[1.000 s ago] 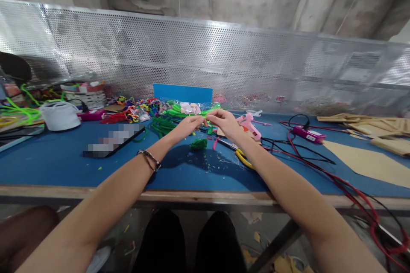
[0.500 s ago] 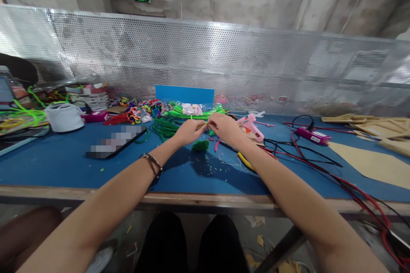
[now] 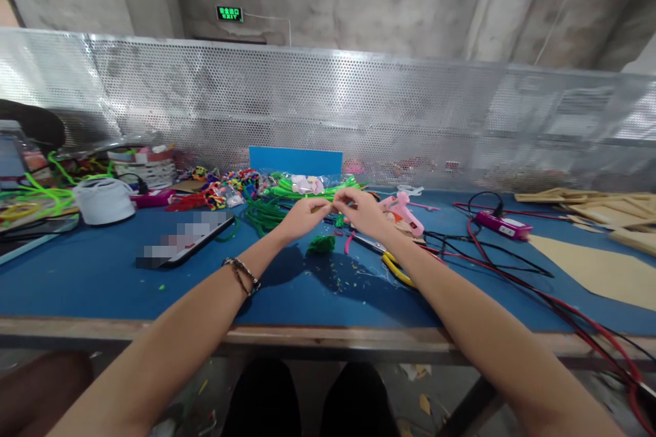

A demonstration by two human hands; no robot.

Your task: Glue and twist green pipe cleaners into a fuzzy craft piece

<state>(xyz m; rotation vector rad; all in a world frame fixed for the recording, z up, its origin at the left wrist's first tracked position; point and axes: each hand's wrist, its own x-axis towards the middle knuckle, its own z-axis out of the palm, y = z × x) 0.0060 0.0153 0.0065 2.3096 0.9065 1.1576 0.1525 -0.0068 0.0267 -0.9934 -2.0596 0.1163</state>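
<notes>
My left hand (image 3: 303, 218) and my right hand (image 3: 361, 209) meet above the middle of the table, fingertips pinched close together. Whatever they hold between them is too small and hidden to make out. Just below them on the blue table top lies a fuzzy dark green clump (image 3: 321, 244). Beyond my left hand spreads a bundle of dark green pipe cleaners (image 3: 261, 214), with bright green ones (image 3: 281, 187) behind. A pink glue gun (image 3: 402, 213) lies right of my right hand. Yellow-handled pliers (image 3: 395, 269) are partly covered by my right forearm.
A phone-like dark slab (image 3: 184, 240), blurred on top, lies left of my hands. Further left stands a white round container (image 3: 104, 201). Cables run from a purple power strip (image 3: 502, 224) on the right, near a tan sheet (image 3: 589, 266). A perforated metal screen (image 3: 410, 116) closes the back.
The view has tilted up slightly, so everything sits lower. Both hands stay pinched together in about the same place, with small finger shifts.
</notes>
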